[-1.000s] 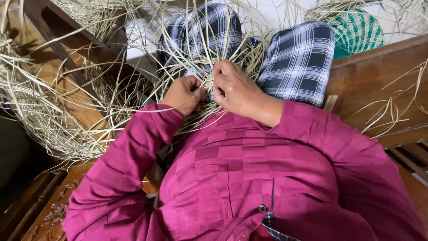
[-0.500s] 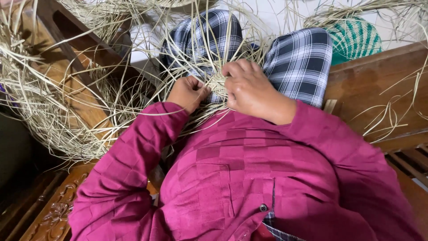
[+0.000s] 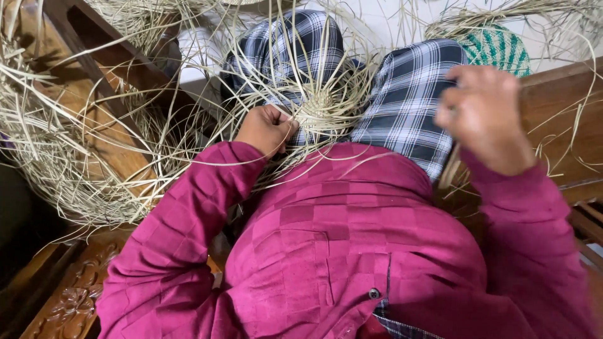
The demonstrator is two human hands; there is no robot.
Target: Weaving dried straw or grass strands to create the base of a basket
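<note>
Weaving is in hand: left hand [image 3: 267,129] pinches the woven disc [image 3: 321,108]; right hand [image 3: 487,116], blurred, grip unclear, right of disc; next, probably another straw

Carved wooden bench [image 3: 69,301], pale floor [image 3: 402,25]

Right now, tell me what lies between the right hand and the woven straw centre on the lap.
In the head view, the plaid-clothed knee lies between the raised right hand and the woven straw centre, with loose straw strands fanning across it. The left hand grips the centre's other side.
</note>
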